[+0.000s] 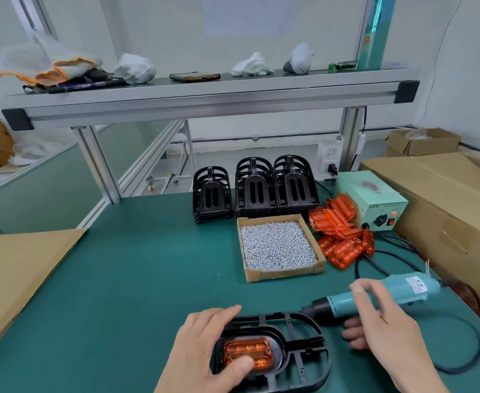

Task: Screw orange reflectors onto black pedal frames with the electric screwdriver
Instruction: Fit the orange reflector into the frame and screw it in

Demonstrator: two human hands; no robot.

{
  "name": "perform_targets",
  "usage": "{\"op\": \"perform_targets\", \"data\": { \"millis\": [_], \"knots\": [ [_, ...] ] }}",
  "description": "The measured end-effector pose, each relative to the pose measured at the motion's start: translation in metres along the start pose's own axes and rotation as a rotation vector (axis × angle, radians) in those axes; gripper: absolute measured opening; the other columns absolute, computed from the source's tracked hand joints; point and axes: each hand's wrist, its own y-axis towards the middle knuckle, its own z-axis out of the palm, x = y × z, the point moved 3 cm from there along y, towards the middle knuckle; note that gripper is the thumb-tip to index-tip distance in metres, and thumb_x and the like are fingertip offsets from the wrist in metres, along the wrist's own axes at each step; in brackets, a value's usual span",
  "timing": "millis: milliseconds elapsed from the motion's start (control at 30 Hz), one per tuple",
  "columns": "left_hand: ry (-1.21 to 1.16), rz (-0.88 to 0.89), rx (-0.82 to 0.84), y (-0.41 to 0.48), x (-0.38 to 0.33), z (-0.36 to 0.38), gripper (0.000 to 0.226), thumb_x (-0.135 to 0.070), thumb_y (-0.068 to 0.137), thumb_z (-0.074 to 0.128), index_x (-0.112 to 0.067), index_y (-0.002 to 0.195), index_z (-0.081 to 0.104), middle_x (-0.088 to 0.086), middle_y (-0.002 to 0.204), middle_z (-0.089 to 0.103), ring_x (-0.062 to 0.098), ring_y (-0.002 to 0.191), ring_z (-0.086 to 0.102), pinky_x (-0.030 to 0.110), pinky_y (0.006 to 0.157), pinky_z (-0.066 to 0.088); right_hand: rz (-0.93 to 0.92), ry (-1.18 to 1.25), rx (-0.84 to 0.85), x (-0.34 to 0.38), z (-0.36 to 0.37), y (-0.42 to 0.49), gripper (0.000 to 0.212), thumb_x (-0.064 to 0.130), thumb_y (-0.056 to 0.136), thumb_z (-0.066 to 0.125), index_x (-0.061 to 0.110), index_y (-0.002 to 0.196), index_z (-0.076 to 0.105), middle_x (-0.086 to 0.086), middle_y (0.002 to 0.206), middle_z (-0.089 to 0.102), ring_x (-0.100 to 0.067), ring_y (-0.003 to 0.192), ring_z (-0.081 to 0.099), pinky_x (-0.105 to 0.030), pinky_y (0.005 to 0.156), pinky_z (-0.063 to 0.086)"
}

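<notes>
Your left hand (201, 344) lay flat on the pedal frame (304, 350), with straight fingers over its far rim and the thumb (243, 364) pressing the orange reflector (247, 353) into its seat. Your right hand (386, 333) wrapped the screwdriver (397, 293) mid-barrel. The frame sat flat on the table (148, 279), close to you, long axis left to right, reflector at its left end. Judged: light, stiff plastic; reflector slick and could crack; hold by the rim. The screwdriver's nose pointed left at the frame.
</notes>
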Motion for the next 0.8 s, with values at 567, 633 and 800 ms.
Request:
{"op": "perform_targets", "data": {
  "millis": [567,633,800],
  "knots": [
    [0.052,-0.065,0.144,0.115,0.009,0.001,0.024,-0.028,0.098,0.056,-0.029,0.119,0.067,-0.007,0.116,0.057,0.008,0.106,0.054,0.021,0.098,0.038,-0.283,0.312,-0.422,0.018,-0.010,0.029,0.034,0.044,0.086,0.054,0.055,0.118,0.050,0.005,0.089,0.066,-0.008,0.067,0.062,-0.030,0.066,0.055],
    [0.035,-0.035,0.107,0.112,0.009,0.000,0.015,-0.026,0.097,0.057,-0.025,0.102,0.071,-0.011,0.104,0.059,0.001,0.096,0.052,0.020,0.092,0.040,-0.264,0.460,-0.410,0.023,-0.009,0.034,0.056,0.031,0.089,0.062,0.054,0.135,0.039,0.000,0.091,0.066,-0.005,0.068,0.062,-0.023,0.066,0.053],
    [0.027,-0.009,0.058,0.102,0.012,-0.006,0.012,-0.021,0.095,0.060,-0.018,0.088,0.069,-0.011,0.092,0.058,-0.002,0.087,0.051,0.010,0.078,0.035,-0.173,0.794,-0.202,0.032,0.002,0.050,0.034,0.003,0.099,0.053,0.014,0.131,0.051,0.003,0.084,0.065,-0.019,0.076,0.054,-0.022,0.063,0.052]
  ]
}}
